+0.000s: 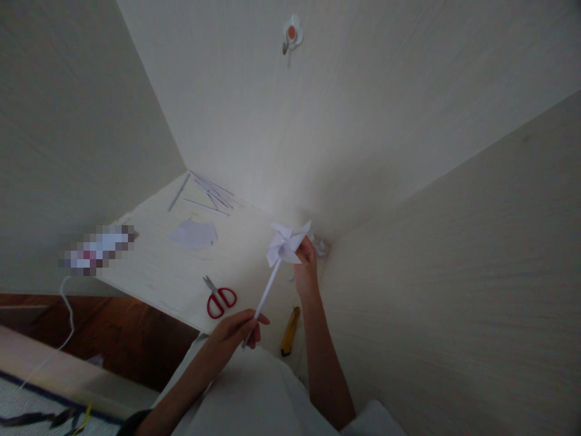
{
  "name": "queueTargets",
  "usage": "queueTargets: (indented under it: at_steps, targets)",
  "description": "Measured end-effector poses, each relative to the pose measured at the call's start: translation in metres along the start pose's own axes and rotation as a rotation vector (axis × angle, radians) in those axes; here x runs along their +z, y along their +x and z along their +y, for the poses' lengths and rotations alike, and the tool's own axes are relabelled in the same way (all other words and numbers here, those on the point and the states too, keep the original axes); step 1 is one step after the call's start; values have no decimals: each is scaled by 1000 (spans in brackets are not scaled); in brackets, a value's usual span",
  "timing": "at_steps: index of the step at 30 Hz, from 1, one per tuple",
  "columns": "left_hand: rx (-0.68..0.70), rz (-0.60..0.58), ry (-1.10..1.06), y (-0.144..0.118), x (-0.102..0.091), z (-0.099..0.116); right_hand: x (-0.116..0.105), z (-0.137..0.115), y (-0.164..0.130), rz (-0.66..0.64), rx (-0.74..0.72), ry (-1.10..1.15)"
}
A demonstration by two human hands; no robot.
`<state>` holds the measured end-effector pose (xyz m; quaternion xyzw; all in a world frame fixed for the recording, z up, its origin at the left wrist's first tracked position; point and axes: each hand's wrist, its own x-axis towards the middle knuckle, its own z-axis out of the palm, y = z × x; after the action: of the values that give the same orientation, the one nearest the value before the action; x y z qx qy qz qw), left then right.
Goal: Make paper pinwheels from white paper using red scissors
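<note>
A white paper pinwheel (284, 247) is held up over the table, its folded blades facing upward. Its stick (267, 290), a thin white tube, slants down to the left. My left hand (242, 327) pinches that stick close to its lower end. At the blades' right edge, the fingers of my right hand (306, 263) are closed on a paper blade; the fingertips are partly hidden behind it. Scissors (220, 298) with red handles lie on the table left of the stick, blades slightly apart. A yellow box cutter (290, 331) lies between my forearms.
Several thin white paper sticks (213, 191) lie at the table's back left corner, with paper pieces (195, 234) in front. Crumpled paper (320, 245) sits by the right wall. Walls enclose the white table (167, 290); a hook (293, 33) hangs above. A blurred-out object (97, 249) trails a white cable.
</note>
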<state>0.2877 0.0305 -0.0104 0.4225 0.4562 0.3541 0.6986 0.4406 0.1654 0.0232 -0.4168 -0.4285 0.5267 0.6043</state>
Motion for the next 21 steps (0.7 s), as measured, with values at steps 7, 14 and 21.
queueTargets:
  at_steps: [7,14,21]
  targets:
    - [11,9,27,0,-2,1,-11,10,3,12,-25,7]
    - [16,-2,39,0,-2,3,-8,13,2,54,-46,58]
    - [9,-1,45,-1,-1,6,-8,12,1,67,-8,96]
